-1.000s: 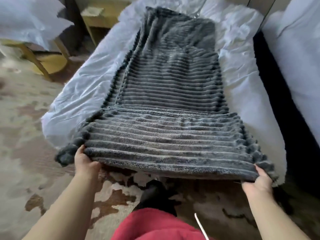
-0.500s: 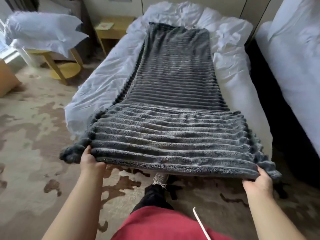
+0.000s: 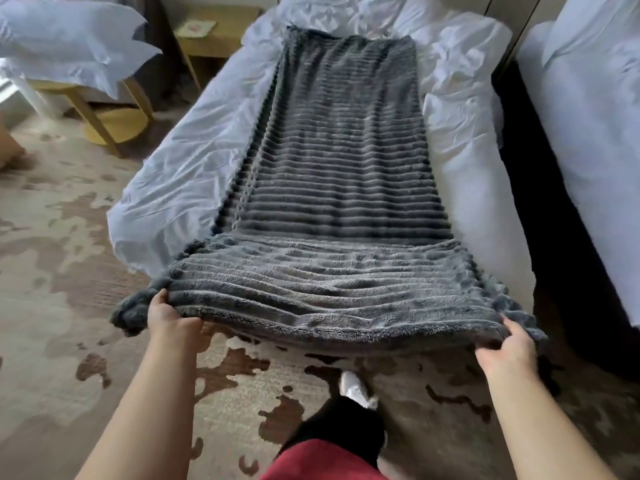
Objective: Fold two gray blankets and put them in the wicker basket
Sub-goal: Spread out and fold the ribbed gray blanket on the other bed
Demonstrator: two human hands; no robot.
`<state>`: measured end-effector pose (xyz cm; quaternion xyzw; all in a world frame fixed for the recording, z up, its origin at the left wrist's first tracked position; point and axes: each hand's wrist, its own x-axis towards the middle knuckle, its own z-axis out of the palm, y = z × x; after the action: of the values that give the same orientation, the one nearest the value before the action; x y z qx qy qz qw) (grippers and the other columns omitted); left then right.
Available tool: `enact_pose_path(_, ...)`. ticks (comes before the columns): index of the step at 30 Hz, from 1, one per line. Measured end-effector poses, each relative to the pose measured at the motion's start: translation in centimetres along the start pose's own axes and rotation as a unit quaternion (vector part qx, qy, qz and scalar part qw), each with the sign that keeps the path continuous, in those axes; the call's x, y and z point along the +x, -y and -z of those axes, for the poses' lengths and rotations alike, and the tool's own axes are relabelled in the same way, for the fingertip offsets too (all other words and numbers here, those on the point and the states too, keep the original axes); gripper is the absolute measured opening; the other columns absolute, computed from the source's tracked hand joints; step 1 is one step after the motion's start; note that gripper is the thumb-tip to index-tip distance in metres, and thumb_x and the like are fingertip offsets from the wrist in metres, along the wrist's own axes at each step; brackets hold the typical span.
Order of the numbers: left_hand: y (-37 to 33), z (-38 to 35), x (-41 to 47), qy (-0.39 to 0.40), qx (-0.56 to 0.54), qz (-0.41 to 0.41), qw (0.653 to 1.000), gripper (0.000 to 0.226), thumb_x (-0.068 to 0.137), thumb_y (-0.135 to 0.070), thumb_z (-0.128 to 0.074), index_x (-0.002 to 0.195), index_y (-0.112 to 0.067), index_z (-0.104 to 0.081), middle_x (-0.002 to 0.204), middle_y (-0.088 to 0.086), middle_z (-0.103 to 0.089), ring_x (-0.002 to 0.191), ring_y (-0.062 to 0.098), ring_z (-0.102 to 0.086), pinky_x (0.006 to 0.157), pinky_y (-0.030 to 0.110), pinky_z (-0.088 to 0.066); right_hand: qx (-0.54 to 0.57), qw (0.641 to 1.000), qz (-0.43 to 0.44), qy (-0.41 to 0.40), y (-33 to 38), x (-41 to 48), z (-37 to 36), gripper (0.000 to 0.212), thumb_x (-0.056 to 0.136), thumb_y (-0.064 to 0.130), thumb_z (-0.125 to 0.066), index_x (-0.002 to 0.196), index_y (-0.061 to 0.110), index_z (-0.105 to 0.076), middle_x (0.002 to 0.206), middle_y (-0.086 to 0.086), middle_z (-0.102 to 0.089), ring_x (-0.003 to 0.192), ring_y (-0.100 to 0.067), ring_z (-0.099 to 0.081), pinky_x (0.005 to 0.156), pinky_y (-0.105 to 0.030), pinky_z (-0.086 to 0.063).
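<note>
Hands — left hand [image 3: 169,315], right hand [image 3: 507,344] — grip gray blanket's [image 3: 339,202] near corners.

A single wide-angle camera sits on the person's head, at the foot of a bed [image 3: 194,188]. It faces forward and down along the bed's length, so the gray blanket [image 3: 339,168] runs away up the middle of the frame. The forearms enter from the bottom corners, with the left hand [image 3: 169,320] and right hand [image 3: 509,348] close under the lens. Straight below lie a shoe [image 3: 356,389] and the carpet [image 3: 52,271]. A second bed [image 3: 588,133] fills the right edge and a stool [image 3: 117,124] stands far left.
</note>
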<state>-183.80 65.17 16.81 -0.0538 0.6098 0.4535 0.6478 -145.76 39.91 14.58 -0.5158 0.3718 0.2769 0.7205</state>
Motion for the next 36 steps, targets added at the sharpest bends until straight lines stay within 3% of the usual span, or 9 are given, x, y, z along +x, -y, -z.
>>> enact_pose_path(4,-0.8,-5.6,3.0,0.025,-0.05,-0.041,0.998,0.021,0.094,-0.027,-0.047,0.081,-0.018,-0.061,0.073,0.0,-0.071,0.077,0.02,-0.065,0.089,0.037,-0.052,0.012,1.0,-0.014,0.015,1.8,2.8,-5.9,0.015,0.091,0.014,-0.058,0.105,0.019,-0.062,0.107,-0.003,-0.066,0.089,-0.02,-0.065,0.059,-0.029,-0.055)
enact_pose_path(7,-0.8,-10.1,4.1,0.04,-0.059,-0.041,0.997,0.021,0.094,-0.027,-0.045,0.087,-0.016,-0.062,0.083,0.002,-0.07,0.078,0.022,-0.065,0.077,0.038,-0.052,0.006,1.0,-0.021,0.009,3.4,4.3,-10.8,0.039,0.089,0.012,-0.06,0.127,0.019,-0.054,0.114,-0.005,-0.062,0.1,-0.025,-0.062,0.08,-0.035,-0.055)
enact_pose_path(9,-1.0,-12.8,4.6,0.039,-0.065,-0.052,0.996,0.022,0.093,-0.025,-0.045,0.079,-0.018,-0.061,0.071,0.002,-0.071,0.074,0.022,-0.064,0.07,0.035,-0.051,-0.003,1.0,-0.014,0.001,4.8,4.6,-14.2,0.044,0.09,0.01,-0.059,0.132,0.02,-0.049,0.114,-0.005,-0.057,0.095,-0.026,-0.058,0.077,-0.035,-0.053)
enact_pose_path(15,-4.5,-23.4,4.7,0.079,-0.081,-0.086,0.99,0.043,0.088,-0.034,-0.058,0.128,-0.016,-0.057,0.124,0.012,-0.061,0.113,0.033,-0.058,0.094,0.052,-0.047,0.026,0.995,0.013,0.099,8.6,3.9,-25.9,0.025,0.077,0.035,-0.075,0.1,0.033,-0.065,0.098,0.008,-0.064,0.08,-0.009,-0.06,0.075,-0.02,-0.052)
enact_pose_path(18,-5.4,-26.6,5.2,0.155,-0.026,-0.146,0.977,0.06,0.095,-0.047,-0.044,0.147,-0.021,-0.03,0.151,0.007,-0.034,0.141,0.024,-0.033,0.112,0.051,-0.026,0.002,0.993,0.04,0.114,9.9,6.2,-30.3,0.034,0.094,0.025,-0.054,0.126,0.013,-0.048,0.108,-0.008,-0.049,0.084,-0.021,-0.056,0.081,-0.032,-0.052)
enact_pose_path(20,-4.4,-26.7,5.9,0.139,0.006,-0.134,0.981,0.058,0.097,-0.046,-0.04,0.147,-0.019,-0.028,0.152,0.008,-0.032,0.142,0.024,-0.029,0.113,0.051,-0.023,-0.06,0.991,0.018,0.118,9.5,7.1,-31.7,0.023,0.097,0.025,-0.046,0.108,0.006,-0.048,0.097,-0.009,-0.046,0.082,-0.019,-0.054,0.085,-0.029,-0.049)
enact_pose_path(24,0.9,-24.1,7.9,0.094,0.046,-0.087,0.991,0.024,0.1,-0.039,-0.038,0.103,-0.023,-0.056,0.143,0.006,-0.044,0.138,0.022,-0.037,0.113,0.044,-0.029,-0.137,0.983,-0.05,0.108,6.5,9.4,-29.5,0.026,0.097,0.016,-0.038,0.072,0.012,-0.043,0.078,-0.005,-0.044,0.071,-0.017,-0.05,0.082,-0.028,-0.048)
enact_pose_path(27,5.6,-21.0,8.6,0.038,0.032,-0.04,0.998,0.043,0.1,-0.036,-0.04,0.14,-0.021,-0.043,0.145,0.007,-0.045,0.138,0.024,-0.038,0.112,0.044,-0.03,-0.185,0.975,-0.093,0.078,4.7,12.0,-26.1,0.026,0.098,0.012,-0.038,0.074,0.008,-0.046,0.08,-0.006,-0.047,0.072,-0.018,-0.051,0.085,-0.027,-0.046)
enact_pose_path(36,11.2,-17.7,7.3,-0.076,-0.044,0.012,0.996,0.055,0.101,-0.033,-0.039,0.15,-0.015,-0.024,0.154,0.011,-0.032,0.141,0.028,-0.033,0.115,0.047,-0.028,-0.261,0.941,-0.207,0.055,2.2,16.6,-22.1,0.029,0.1,0.016,-0.038,0.074,0.007,-0.043,0.079,-0.007,-0.047,0.071,-0.02,-0.05,0.063,-0.028,-0.043)
